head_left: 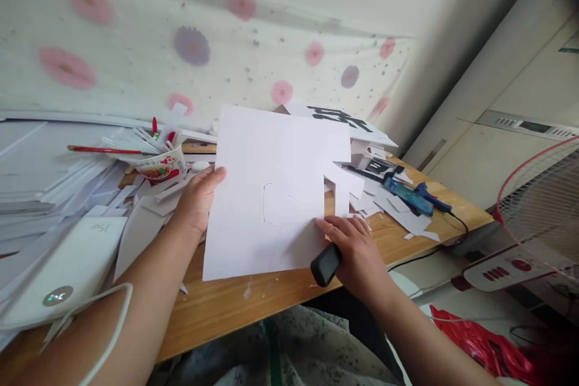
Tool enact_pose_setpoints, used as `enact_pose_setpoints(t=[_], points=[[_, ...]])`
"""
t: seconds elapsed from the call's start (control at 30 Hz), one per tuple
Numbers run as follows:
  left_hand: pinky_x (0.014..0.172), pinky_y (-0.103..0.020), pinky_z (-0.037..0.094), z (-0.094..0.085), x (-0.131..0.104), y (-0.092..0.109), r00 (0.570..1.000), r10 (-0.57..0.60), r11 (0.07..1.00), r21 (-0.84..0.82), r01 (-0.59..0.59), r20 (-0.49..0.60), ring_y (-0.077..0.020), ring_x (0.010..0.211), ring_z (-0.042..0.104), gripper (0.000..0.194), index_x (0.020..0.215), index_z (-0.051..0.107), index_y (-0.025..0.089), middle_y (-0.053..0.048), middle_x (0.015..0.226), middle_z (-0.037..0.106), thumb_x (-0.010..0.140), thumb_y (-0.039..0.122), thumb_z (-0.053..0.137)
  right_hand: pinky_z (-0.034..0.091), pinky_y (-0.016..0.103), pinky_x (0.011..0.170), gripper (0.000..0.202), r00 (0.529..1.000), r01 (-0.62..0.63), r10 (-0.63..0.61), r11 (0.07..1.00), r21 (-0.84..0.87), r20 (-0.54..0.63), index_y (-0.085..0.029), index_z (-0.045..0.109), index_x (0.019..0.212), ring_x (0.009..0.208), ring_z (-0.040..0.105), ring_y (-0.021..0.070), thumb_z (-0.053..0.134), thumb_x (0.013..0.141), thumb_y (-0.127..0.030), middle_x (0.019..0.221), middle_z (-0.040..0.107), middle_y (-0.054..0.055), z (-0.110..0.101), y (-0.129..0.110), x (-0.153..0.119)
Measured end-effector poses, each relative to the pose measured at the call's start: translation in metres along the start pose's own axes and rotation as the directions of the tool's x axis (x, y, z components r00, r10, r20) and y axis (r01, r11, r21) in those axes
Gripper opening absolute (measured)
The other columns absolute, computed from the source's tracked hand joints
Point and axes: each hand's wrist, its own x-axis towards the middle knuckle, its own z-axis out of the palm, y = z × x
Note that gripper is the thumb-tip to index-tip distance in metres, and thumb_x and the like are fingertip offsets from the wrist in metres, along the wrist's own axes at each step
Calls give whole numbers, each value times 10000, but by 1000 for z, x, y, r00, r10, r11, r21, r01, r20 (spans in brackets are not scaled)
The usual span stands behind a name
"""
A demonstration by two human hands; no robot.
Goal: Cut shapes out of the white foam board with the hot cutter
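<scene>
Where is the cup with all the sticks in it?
In the head view, the paper cup stands on the wooden table, left of the big white sheet and just behind the left hand, among paper scraps.

Soft, even daylight fills the scene, with only faint shadows. The white sheet [275,193] glares slightly. The far-right corner darkens, and the edges bend and blur.

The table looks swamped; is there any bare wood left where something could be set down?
Bare wood shows along the table's near edge, between the white sheet and the person's lap, and in a small patch by the black cable at the right corner. The left side is crowded: power bank, paper scraps, noodle cup. A phone and offcuts fill the back right.
</scene>
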Motion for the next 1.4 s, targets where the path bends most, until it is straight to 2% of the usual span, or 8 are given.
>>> enact_pose_setpoints(t=[0.2, 0.37, 0.5, 0.7, 0.9, 1.03, 1.27, 1.4], points=[[810, -405, 581, 6, -7, -2, 996, 66, 990, -123, -72, -51, -315, 951, 689, 361, 913, 697, 182, -55, 886, 750, 648, 418, 761, 443, 459, 856, 236, 958, -88, 161, 953, 289, -237, -244, 656, 1091, 906, 628, 244, 554, 888, -181, 1004, 719, 57, -2, 9, 32], [890, -453, 559, 11, -32, 1, 966, -171, 966, -160, 203, 192, -381, 1049, 655, 525, 1015, 710, 191, -75, 909, 762, 525, 343, 820, 466, 387, 760, 118, 921, -124, 240, 927, 353, -307, -237, 662, 941, 816, 602, 227, 570, 869, -225, 868, 680, 50, -5, 21, 49], [863, -463, 572, 15, -44, 4, 913, -253, 923, -204, 327, 320, -415, 1033, 656, 549, 957, 735, 208, -71, 895, 767, 418, 269, 820, 471, 354, 725, 215, 938, -106, 207, 935, 337, -277, -244, 622, 1061, 789, 598, 217, 568, 854, -221, 841, 647, 43, -9, 30, 57], [793, -448, 602, 22, -46, 4, 943, -232, 905, -303, 299, 238, -425, 982, 669, 583, 968, 730, 198, -56, 936, 766, 385, 184, 730, 482, 386, 796, 292, 971, -16, 95, 943, 333, -221, -232, 583, 1158, 867, 593, 234, 556, 869, -208, 977, 660, 80, -14, 33, 59], [770, -440, 612, 21, -46, -1, 954, -266, 903, -311, 296, 134, -417, 953, 679, 609, 964, 726, 202, -44, 898, 769, 357, 162, 689, 473, 379, 767, 165, 971, -25, 92, 958, 287, -223, -215, 569, 1018, 837, 587, 232, 555, 855, -198, 876, 629, 65, -11, 35, 60], [766, -438, 615, 24, -47, 1, 965, -248, 906, -332, 261, 84, -409, 954, 682, 599, 947, 732, 222, -21, 852, 773, 356, 153, 666, 471, 375, 757, 233, 971, -15, 75, 967, 253, -227, -228, 527, 1062, 826, 582, 229, 557, 836, -180, 866, 619, 55, -9, 38, 62], [795, -468, 606, 27, -51, 1, 963, -222, 884, -385, 265, 152, -421, 985, 671, 511, 858, 754, 235, -19, 834, 773, 360, 146, 678, 490, 357, 740, 227, 978, -7, 69, 954, 300, -198, -215, 546, 1071, 813, 584, 218, 550, 844, -207, 890, 606, 65, -15, 43, 66], [816, -464, 599, 29, -55, 0, 966, -157, 888, -399, 229, 205, -419, 1010, 663, 507, 851, 756, 240, -22, 858, 773, 361, 126, 689, 466, 432, 854, 160, 978, 1, 57, 960, 280, -200, -213, 543, 988, 866, 592, 230, 544, 828, -195, 916, 637, 71, -11, 45, 67]])
